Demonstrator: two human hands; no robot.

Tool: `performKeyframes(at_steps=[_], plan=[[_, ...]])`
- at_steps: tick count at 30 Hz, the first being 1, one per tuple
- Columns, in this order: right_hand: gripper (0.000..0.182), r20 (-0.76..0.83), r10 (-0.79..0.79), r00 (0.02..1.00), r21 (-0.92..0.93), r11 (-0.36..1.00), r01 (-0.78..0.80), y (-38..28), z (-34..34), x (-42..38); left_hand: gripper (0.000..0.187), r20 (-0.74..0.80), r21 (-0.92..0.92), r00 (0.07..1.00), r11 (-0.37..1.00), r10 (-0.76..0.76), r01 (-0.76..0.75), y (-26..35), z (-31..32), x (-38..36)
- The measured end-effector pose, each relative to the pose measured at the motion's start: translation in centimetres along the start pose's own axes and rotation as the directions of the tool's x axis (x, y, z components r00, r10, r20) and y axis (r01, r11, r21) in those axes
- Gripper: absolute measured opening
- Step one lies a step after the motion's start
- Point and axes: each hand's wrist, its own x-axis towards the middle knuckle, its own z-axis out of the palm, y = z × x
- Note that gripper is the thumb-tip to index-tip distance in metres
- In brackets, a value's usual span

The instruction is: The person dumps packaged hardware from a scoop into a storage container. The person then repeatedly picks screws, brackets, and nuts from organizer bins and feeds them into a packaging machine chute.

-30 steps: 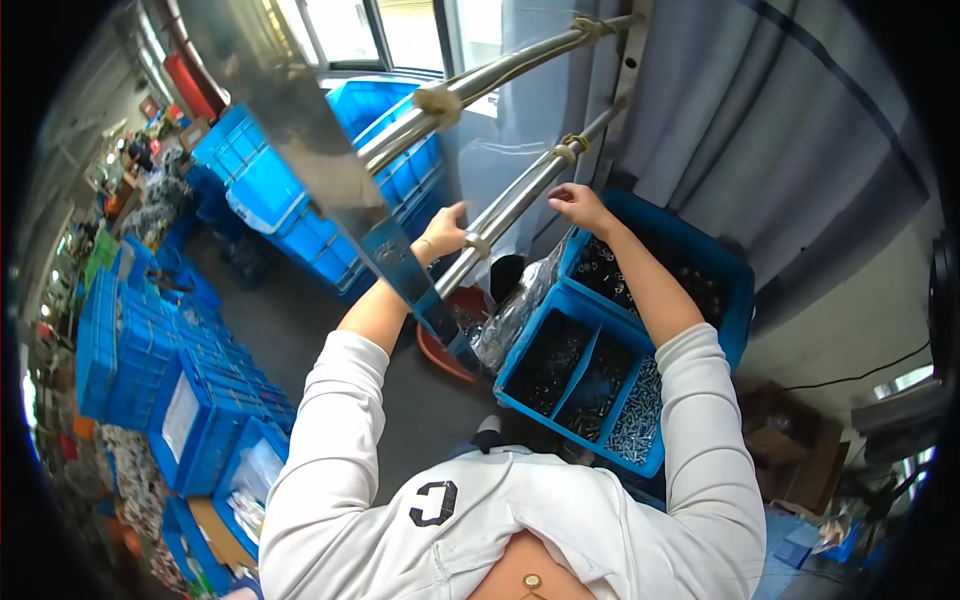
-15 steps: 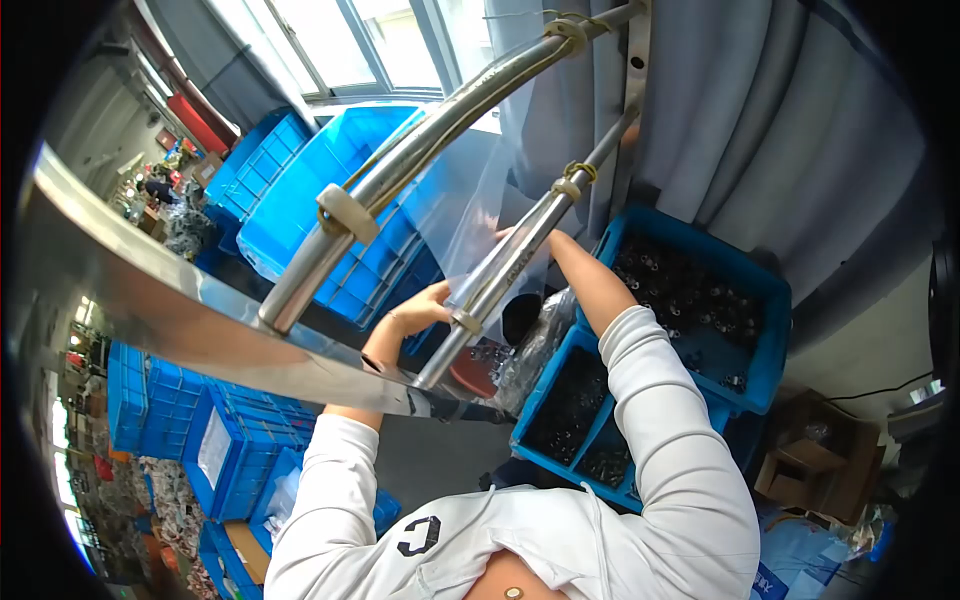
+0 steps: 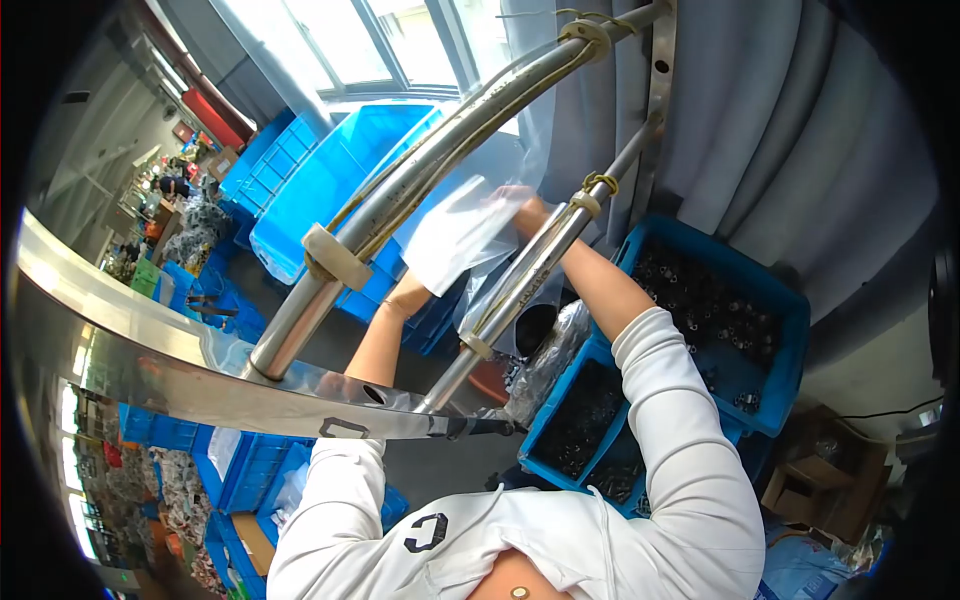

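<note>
A clear plastic bag point(image 3: 452, 232) hangs beyond the metal rods, its upper part folded over and bright with glare. My right hand point(image 3: 524, 208) is closed on the bag's upper right part, partly seen through the film. At the bag's lower left is my left hand point(image 3: 408, 296); the film covers its fingers, so its grip is hidden. The lower metal rod point(image 3: 545, 262) crosses in front of the bag and close by my right forearm. A dark round opening point(image 3: 535, 328) shows below the bag, beside crumpled clear plastic point(image 3: 552, 362).
A thick metal rod point(image 3: 440, 150) with wires and a curved metal band point(image 3: 200, 375) cross the near view. At right stand blue bins of small dark parts point(image 3: 715, 300) point(image 3: 575, 420). Large blue crates point(image 3: 325, 190) stand by the window, with more crates point(image 3: 250, 470) at left.
My right hand has moved up, and the plastic has folded over toward the left, now covering my left hand's fingers. The view has shifted slightly.
</note>
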Motion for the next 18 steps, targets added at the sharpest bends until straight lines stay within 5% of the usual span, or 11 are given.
performKeyframes(at_steps=[1,4,6,8,12,14,18], plan=[[0.015,-0.076,0.051,0.996,-0.075,0.996,-0.057,-0.3,0.0,0.0,0.096,0.072,0.399,0.993,0.91,0.092,-0.113,-2.1,-1.6,0.8],[0.021,-0.248,0.087,0.965,-0.236,0.961,-0.147,-3.4,3.1,-0.3,0.061,-0.046,0.571,0.974,0.806,0.221,-0.156,0.6,2.0,1.4],[0.017,-0.266,0.087,0.96,-0.238,0.959,-0.153,-3.6,3.6,-0.2,0.018,-0.203,0.436,0.921,0.873,0.333,-0.219,-1.3,0.9,2.8],[0.018,-0.201,0.191,0.961,-0.171,0.959,-0.226,-3.9,3.3,-0.4,0.02,-0.348,0.061,0.931,0.994,0.104,-0.088,-0.1,0.4,2.8],[0.021,0.018,0.328,0.945,-0.112,0.939,-0.324,-5.3,3.6,-1.6,0.027,-0.378,-0.141,0.926,0.989,-0.013,-0.044,2.0,-1.1,2.6],[0.022,0.155,0.359,0.92,-0.308,0.903,-0.301,-3.4,2.2,-1.3,0.027,-0.399,-0.134,0.917,0.989,0.003,-0.061,2.1,-1.7,2.7],[0.015,-0.013,0.341,0.94,0.05,0.939,-0.34,-2.7,2.3,-0.5,0.028,-0.522,0.035,0.853,0.999,0.012,0.007,2.0,-2.9,2.7]])
